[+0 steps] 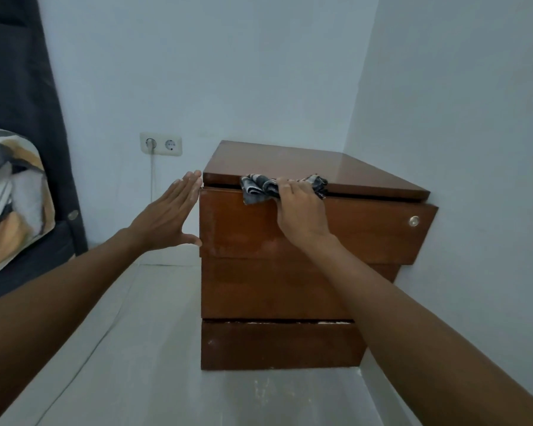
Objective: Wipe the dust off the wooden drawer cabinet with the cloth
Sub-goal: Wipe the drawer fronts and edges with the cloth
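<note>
Pale bluish-white walls [259, 72] meet in a corner at the right of the view, lit softly and evenly with no hard shadows. A white double wall socket [161, 144] is the landmark, set low on the back wall. One plug sits in its left outlet, and a thin white cable [151, 176] drops straight down from it. Below the socket lies a light grey floor [154, 348], scuffed with whitish marks. Left of the socket hangs a dark navy curtain [22, 87], and further left a patterned pillow [10, 186] in orange, grey and white.
</note>
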